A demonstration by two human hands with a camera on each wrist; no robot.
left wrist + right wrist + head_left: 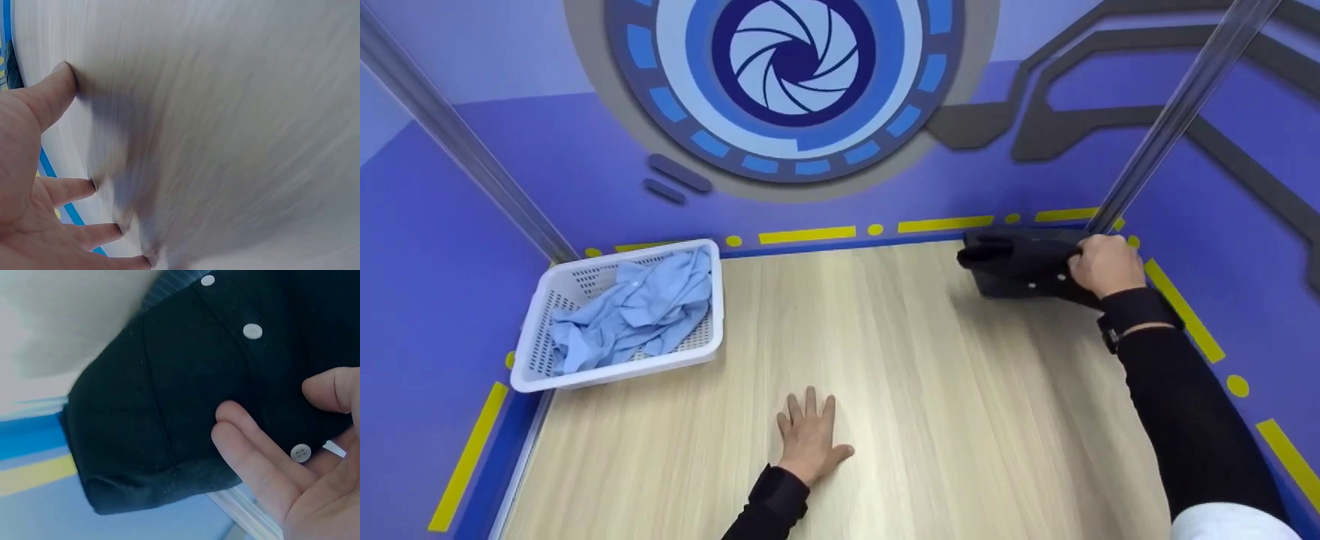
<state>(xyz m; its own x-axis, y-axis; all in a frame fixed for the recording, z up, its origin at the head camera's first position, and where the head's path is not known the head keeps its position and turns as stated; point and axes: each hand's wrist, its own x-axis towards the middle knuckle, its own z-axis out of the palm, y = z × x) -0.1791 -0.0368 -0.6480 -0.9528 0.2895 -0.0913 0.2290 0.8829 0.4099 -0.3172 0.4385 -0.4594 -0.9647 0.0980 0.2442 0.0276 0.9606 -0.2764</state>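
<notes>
At the far right of the table my right hand (1110, 266) grips a folded black shirt (1024, 262) by its right end. In the right wrist view, the thumb and fingers (259, 461) pinch the shirt (191, 388) near its row of white buttons (252, 331). A striped patch (174, 287) shows at its upper edge. My left hand (808, 442) is near the front middle of the table, fingers spread and straight, with nothing in it. The left wrist view shows its fingertips (79, 188) right at the wooden surface.
A white perforated plastic basket (716, 300) with a crumpled light-blue cloth garment (641, 307) stands at the back left of the wooden table (870, 337). Blue-purple panels (532, 172) wall the back and sides, with metal posts (1170, 120) in both back corners.
</notes>
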